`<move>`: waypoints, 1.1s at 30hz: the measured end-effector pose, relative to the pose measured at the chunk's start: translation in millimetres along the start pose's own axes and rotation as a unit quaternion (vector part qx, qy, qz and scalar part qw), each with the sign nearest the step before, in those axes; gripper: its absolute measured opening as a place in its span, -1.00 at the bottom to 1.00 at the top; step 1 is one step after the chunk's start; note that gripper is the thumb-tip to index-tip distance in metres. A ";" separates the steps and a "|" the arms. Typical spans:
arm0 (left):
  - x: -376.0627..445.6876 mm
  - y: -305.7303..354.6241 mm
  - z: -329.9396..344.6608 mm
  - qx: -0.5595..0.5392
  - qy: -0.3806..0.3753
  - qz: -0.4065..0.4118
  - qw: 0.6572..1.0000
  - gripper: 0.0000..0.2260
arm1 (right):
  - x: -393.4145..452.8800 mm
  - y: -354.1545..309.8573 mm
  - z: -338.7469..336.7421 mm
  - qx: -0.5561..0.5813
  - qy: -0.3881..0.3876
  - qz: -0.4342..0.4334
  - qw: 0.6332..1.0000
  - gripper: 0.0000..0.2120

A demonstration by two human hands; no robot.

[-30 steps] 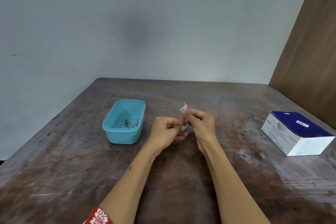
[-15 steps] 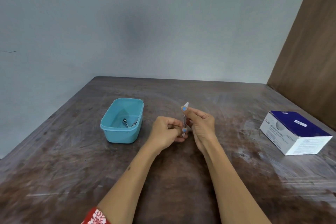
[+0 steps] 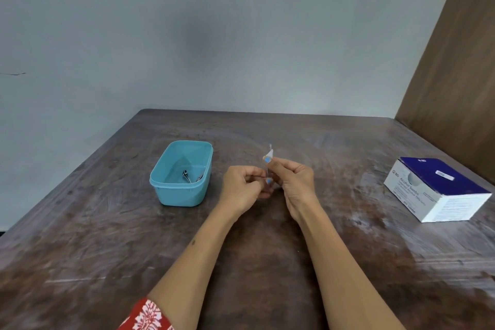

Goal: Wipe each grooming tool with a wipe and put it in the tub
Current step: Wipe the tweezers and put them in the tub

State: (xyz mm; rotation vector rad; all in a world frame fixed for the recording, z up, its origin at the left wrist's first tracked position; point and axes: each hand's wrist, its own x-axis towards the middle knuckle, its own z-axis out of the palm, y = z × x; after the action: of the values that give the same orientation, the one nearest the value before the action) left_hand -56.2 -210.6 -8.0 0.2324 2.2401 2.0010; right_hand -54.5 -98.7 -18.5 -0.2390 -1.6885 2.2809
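Holding thin tool upright above surface: left hand pinched lower end, right hand pinched wipe round upper part. Teal tub just left, clippers inside.

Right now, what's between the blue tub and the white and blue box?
In the head view, both hands: the left hand and right hand hold a thin tool and wipe between tub and box.

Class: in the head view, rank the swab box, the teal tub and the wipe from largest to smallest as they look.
1. swab box
2. teal tub, somewhat smaller-looking
3. wipe, by far the smallest
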 end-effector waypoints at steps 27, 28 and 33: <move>0.6 2.1 -6.0 -0.050 -0.025 -0.034 0.998 -0.86 | -5.9 -4.1 1.3 -0.056 -0.005 -0.026 0.998 -0.91; 0.0 2.7 -6.4 -0.053 -0.046 -0.048 0.996 -0.85 | -5.2 -5.0 0.7 -0.053 0.010 -0.031 0.998 -0.92; -2.6 3.5 -2.5 -0.051 -0.037 -0.037 0.997 -0.82 | -1.5 -4.0 -2.4 -0.053 0.025 -0.025 0.998 -0.92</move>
State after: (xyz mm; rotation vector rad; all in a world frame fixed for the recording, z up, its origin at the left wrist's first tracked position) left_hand -54.0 -213.2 -4.3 0.2055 2.0638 2.0267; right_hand -51.8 -95.9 -15.5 -0.2718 -1.7730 2.1351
